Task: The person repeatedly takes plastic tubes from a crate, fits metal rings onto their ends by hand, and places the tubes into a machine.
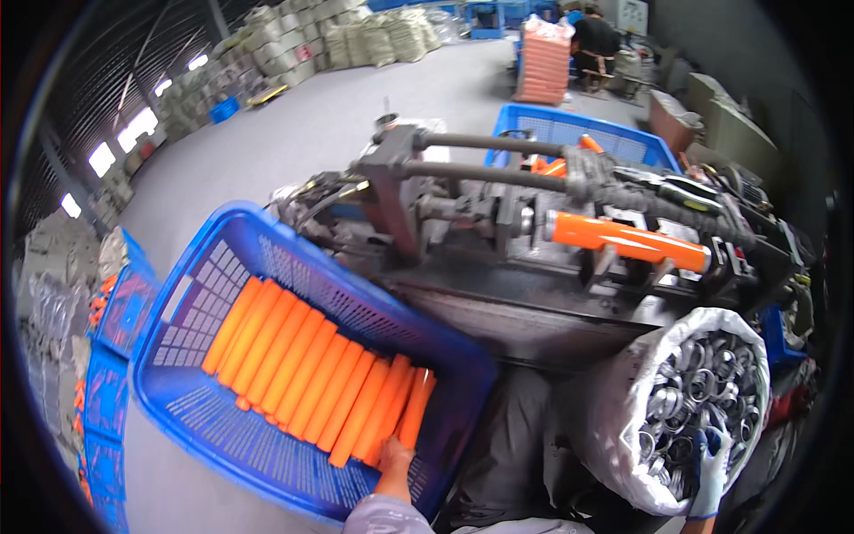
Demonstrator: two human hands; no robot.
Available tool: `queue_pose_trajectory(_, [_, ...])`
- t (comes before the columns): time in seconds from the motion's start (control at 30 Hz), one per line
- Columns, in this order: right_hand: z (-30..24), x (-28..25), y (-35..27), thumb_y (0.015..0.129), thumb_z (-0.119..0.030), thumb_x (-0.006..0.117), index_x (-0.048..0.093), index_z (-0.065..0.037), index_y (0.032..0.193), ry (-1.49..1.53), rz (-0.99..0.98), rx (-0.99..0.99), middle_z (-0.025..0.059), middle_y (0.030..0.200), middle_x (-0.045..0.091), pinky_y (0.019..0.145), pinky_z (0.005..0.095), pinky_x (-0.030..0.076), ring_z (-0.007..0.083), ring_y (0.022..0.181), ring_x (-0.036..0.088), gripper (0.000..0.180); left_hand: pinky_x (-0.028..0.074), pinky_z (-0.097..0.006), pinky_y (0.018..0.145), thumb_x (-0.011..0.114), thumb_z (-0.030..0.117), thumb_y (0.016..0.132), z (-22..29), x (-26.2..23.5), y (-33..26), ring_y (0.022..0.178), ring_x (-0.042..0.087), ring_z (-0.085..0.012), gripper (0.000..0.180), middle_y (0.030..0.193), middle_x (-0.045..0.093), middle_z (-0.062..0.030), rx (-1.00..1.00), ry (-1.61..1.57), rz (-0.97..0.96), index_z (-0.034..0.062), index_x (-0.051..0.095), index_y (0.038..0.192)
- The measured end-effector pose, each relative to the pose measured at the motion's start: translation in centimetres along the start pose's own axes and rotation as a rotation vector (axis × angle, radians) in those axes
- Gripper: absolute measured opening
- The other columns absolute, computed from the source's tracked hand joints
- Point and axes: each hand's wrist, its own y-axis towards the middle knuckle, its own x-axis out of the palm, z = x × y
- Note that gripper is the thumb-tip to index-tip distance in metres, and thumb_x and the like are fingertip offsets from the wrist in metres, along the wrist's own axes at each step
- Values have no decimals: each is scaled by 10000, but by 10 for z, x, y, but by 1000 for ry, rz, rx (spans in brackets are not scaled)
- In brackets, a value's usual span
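My bare left hand [394,456] is down in a blue plastic basket [178,405], its fingers closed round the lower end of an orange tube [416,405] at the right of a row of orange tubes [298,360]. Over at the right, my right hand [711,467] wears a white glove with dark fingers and reaches into a white sack [623,427] full of metal rings [698,383]. Its fingertips are among the rings, so their grip is hidden. Ahead, another orange tube [627,238] lies horizontally in a dark metal machine [396,191].
Behind the machine stands a second blue basket [640,147] with orange pieces. Blue crates [107,396] line the left side. A person [594,44] sits far back beside a tall orange bundle [544,62]. Stacked sacks [382,40] fill the far wall.
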Motion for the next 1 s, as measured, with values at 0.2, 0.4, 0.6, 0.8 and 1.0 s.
queue_pose_trajectory(0.2, [-108,16,24,860,-15,756,576,-46,1211,23,-14,-120,196,1214,624,927,392,498,299,1089,627,396,546,-409,934,871,206,660,-29,18,-8,1036,689,-339,823,1148,683,-224,112,-384,-164,-54,494,1344])
queue_pose_trajectory(0.4, [-168,-7,42,738,-66,838,593,-10,1209,412,-9,158,73,1161,649,988,335,491,176,1105,615,534,564,-380,715,863,152,724,23,-15,-11,837,655,-207,641,991,644,-96,648,-1029,48,17,515,1246])
queue_pose_trajectory(0.6, [-233,20,61,1051,-488,470,365,-58,1526,1471,-203,255,119,1403,576,936,390,541,210,1170,620,649,538,-366,879,751,65,736,180,-216,-190,992,676,-252,607,1083,695,-144,1284,-498,298,6,547,1304])
queue_pose_trajectory(0.8, [-222,26,54,1024,-612,395,349,2,1522,1459,-165,227,183,1376,591,1091,417,456,244,1241,598,792,558,-435,795,727,108,668,239,-203,-349,876,685,-368,578,960,683,-162,1763,17,156,98,628,1237])
queue_pose_trajectory(1.0, [-221,15,41,991,-586,536,356,5,1537,1107,-234,-2,146,1523,448,1170,371,312,225,1404,414,824,555,-447,784,698,142,693,242,-189,-371,871,680,-363,575,953,689,-141,1782,126,177,118,623,1262])
